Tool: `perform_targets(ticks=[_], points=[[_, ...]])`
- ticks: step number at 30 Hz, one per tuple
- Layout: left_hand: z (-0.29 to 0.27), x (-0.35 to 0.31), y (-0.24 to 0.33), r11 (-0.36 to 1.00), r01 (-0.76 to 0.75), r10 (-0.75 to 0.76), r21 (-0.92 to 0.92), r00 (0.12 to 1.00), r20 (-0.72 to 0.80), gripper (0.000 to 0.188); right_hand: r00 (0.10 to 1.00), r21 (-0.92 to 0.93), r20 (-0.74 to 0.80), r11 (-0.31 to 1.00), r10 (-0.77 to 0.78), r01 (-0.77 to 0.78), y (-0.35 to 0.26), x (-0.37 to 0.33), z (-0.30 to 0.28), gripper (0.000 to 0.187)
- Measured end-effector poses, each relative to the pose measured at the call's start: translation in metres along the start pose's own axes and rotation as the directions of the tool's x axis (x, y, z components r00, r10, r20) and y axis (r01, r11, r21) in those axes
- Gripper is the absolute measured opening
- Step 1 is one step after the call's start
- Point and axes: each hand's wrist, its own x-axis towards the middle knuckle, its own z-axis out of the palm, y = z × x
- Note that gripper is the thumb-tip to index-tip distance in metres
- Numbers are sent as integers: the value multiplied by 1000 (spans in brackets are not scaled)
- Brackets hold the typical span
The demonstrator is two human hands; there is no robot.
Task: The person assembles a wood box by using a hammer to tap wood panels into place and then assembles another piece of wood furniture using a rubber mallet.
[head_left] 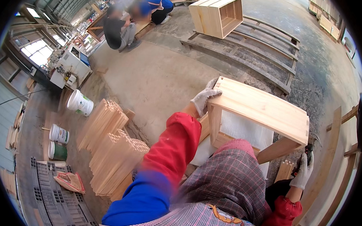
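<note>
An open rectangular frame of pale wooden boards with interlocking corner joints (262,110) stands tilted in front of my knees. My left hand (206,97), in a white glove, is closed round its far left corner, thumb on the top board. At the near right corner my gloved right hand (303,171) is closed on a black-handled tool (308,149). A thin curved metal part shows beside that corner; the tool's exact kind is hard to make out. Under the frame lies a whitish sheet (245,127).
Stacks of wooden strips (116,160) stand at my left, near white buckets (80,103) and a dark plastic pallet (60,196). Ahead, a finished wooden box (217,15) rests on a slatted wooden pallet (256,51). Two people (122,29) crouch at the far left. Long timbers (326,168) run along my right.
</note>
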Motion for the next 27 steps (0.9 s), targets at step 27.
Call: perform_targets(ticks=[27], points=[[95,-1,-10,-271,-192,253,943,931,263,36,941,-223,312,953,-129,205,83,37,-23,37]])
